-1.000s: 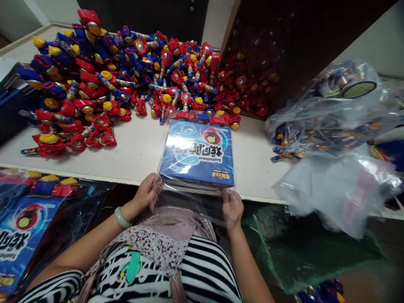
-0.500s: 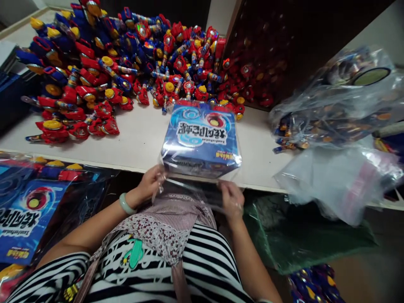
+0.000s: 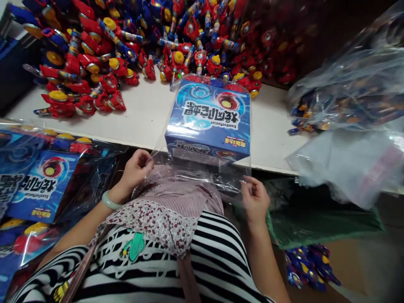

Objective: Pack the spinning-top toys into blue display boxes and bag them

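Finished toy packs lie at the far left. The left hand, fingers closed in a pinch, grips one corner of the clear bag at its mouth, seemingly to keep the film taut. Inside the bag, the blue box rests on the near edge of the surface, in front of the toy pile. Its long axis runs away from the person, and its print reads upside down. The right hand pinches the other corner.

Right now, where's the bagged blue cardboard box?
The blue cardboard box lies centre of the head view, at the white table's near edge, in front of the red-and-blue toy pile.
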The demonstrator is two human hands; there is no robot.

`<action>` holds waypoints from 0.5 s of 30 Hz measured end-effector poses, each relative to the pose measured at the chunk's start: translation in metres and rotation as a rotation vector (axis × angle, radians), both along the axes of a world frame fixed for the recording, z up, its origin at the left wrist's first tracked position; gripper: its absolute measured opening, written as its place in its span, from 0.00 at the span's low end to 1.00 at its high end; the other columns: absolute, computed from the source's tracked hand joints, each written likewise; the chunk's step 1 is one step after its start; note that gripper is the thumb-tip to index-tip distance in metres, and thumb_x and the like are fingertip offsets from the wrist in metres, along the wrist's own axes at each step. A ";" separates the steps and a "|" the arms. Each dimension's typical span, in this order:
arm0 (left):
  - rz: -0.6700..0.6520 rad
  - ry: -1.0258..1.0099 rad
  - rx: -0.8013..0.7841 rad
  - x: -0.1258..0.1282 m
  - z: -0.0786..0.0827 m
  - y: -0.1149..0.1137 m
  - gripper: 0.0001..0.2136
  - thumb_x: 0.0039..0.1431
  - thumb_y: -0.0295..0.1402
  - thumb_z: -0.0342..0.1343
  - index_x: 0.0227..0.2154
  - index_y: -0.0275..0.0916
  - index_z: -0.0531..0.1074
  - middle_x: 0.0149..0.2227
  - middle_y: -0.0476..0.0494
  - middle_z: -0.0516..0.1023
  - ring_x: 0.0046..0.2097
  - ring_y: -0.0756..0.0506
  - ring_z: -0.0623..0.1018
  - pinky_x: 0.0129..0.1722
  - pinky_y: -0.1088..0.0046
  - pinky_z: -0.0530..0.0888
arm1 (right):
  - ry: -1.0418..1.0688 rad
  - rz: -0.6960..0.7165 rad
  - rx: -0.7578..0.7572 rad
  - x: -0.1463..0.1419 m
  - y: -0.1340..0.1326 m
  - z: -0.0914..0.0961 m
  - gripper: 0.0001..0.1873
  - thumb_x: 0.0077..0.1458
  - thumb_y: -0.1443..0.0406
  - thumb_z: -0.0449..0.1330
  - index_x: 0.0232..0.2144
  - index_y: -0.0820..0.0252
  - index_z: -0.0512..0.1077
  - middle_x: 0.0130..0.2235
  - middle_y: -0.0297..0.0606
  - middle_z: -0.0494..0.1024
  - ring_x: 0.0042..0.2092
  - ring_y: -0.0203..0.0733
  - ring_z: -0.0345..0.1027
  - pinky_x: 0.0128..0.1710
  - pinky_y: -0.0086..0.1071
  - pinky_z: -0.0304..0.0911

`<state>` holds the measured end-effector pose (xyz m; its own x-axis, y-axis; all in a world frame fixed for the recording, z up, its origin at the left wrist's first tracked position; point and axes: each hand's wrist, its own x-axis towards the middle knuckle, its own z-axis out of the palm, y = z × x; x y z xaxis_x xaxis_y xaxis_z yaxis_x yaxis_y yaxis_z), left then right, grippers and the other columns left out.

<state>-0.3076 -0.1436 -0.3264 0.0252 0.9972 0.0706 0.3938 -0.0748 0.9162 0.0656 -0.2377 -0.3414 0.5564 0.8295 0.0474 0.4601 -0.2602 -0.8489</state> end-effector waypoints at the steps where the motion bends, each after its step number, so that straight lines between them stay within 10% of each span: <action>1: -0.002 -0.067 0.003 0.001 -0.001 -0.003 0.06 0.54 0.31 0.59 0.33 0.39 0.67 0.30 0.51 0.71 0.30 0.51 0.72 0.30 0.75 0.71 | 0.000 0.015 -0.008 -0.001 -0.001 0.001 0.22 0.51 0.51 0.63 0.42 0.61 0.77 0.25 0.29 0.70 0.27 0.34 0.63 0.30 0.30 0.62; 8: 0.004 0.086 0.179 -0.017 -0.017 -0.015 0.11 0.57 0.26 0.56 0.43 0.39 0.68 0.35 0.49 0.74 0.34 0.52 0.75 0.35 0.76 0.74 | 0.018 -0.012 0.096 0.004 -0.003 0.009 0.30 0.48 0.50 0.67 0.48 0.63 0.74 0.24 0.26 0.67 0.26 0.33 0.61 0.32 0.33 0.62; 15: -0.055 0.037 0.700 -0.004 -0.020 -0.003 0.21 0.53 0.32 0.69 0.46 0.41 0.66 0.45 0.43 0.71 0.46 0.46 0.74 0.46 0.67 0.75 | -0.073 0.116 0.343 0.009 0.003 0.025 0.38 0.36 0.55 0.76 0.50 0.53 0.71 0.38 0.33 0.74 0.37 0.43 0.71 0.44 0.46 0.69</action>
